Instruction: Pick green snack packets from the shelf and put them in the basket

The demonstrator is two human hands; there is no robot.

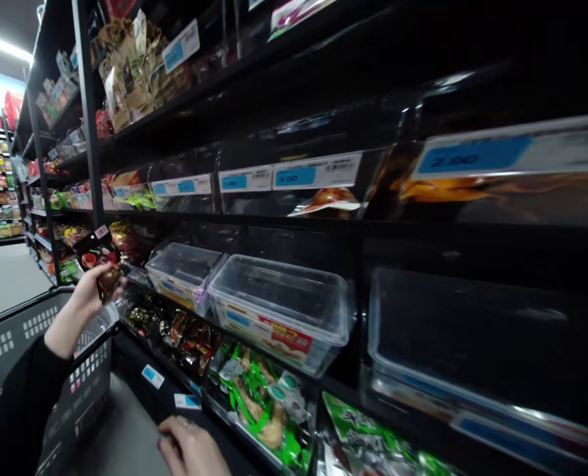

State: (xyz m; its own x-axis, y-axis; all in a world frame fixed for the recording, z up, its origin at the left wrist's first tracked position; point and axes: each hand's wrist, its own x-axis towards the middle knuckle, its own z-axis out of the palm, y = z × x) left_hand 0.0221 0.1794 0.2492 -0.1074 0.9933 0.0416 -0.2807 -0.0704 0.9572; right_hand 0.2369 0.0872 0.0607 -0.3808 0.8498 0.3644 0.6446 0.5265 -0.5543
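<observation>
Packet (98, 248), seemingly, in left hand (89, 289)

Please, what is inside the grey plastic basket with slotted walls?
Inside the basket, I see the far wall and, through slots, a small pink patch, too blurred to identify. The near wall and black left sleeve hide the bottom.

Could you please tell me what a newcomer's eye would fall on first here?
Probably the bright green packets at bottom centre, in the low row below the clear plastic box. Next might be the left hand, at the left of the picture, holding a dark packet near the grey basket.
</observation>
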